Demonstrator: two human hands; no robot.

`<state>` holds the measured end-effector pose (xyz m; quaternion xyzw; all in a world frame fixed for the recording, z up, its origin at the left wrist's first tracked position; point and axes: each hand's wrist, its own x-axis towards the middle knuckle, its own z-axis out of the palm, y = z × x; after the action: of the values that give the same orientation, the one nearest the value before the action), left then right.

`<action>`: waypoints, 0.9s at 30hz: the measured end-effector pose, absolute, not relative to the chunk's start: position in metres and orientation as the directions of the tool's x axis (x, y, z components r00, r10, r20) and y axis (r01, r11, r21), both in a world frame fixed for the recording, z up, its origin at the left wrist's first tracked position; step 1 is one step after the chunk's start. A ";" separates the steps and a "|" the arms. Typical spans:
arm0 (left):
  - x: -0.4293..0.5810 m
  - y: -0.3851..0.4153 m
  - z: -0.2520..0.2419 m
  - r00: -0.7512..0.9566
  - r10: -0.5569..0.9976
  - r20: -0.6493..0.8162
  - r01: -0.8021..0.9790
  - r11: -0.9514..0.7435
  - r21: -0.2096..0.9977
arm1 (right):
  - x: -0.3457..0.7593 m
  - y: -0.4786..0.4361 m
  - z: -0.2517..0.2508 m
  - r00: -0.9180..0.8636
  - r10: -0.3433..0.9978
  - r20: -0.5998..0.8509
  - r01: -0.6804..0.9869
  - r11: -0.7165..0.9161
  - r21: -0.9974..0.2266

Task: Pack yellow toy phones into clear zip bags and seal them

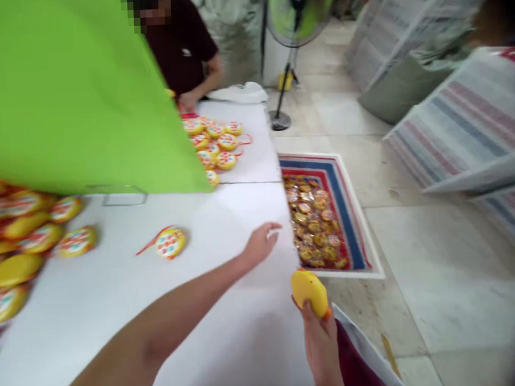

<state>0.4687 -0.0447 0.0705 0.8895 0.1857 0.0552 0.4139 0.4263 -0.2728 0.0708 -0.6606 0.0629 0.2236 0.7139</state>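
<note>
My right hand (321, 338) is closed round a yellow round toy (309, 292), held up off the table's right edge. My left hand (262, 243) reaches across the white table (229, 331) to its right edge, fingers stretched out and empty, with a small white bit just past the fingertips. A single yellow disc toy (170, 242) with a red cord and coloured dots lies on the table left of that hand. A heap of the same toys (24, 237) lies at the left.
A large green sheet (74, 93) fills the upper left. Beyond it a person in a dark shirt (182, 42) works by more toys (215, 143). On the floor lies a striped sack (347, 212) full of toys. A green standing fan (294, 15) and striped bundles (463, 116) stand further off.
</note>
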 end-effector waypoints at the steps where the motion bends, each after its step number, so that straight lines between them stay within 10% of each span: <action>1: 0.429 -0.048 0.074 0.918 0.395 -0.034 0.274 -0.570 0.775 | 0.410 -0.261 0.068 0.921 0.260 -0.290 -0.263 -0.134 -0.955; 4: 0.298 -0.048 0.080 0.874 0.485 0.035 0.208 -0.437 0.875 | 0.362 -0.229 0.045 0.846 0.533 0.005 0.275 -0.429 -0.860; 9: 0.115 -0.011 0.078 0.741 0.635 -0.219 0.513 -0.325 0.795 | 0.296 -0.186 -0.010 0.418 0.908 0.029 0.785 -0.345 -0.515; 18: -0.080 0.109 0.081 0.332 0.943 0.016 0.707 -0.260 0.658 | 0.269 -0.137 0.009 0.402 0.916 -0.004 0.895 -0.394 -0.208; 27: -0.230 0.204 0.056 -0.165 0.976 0.142 0.766 0.036 0.642 | 0.199 -0.050 0.010 0.112 0.993 -0.046 0.853 -0.119 -0.508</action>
<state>-0.2302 0.2036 0.0565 0.6230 0.6991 0.3064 0.1714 0.1988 -0.0502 0.0100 -0.7231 -0.6382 0.1920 0.1816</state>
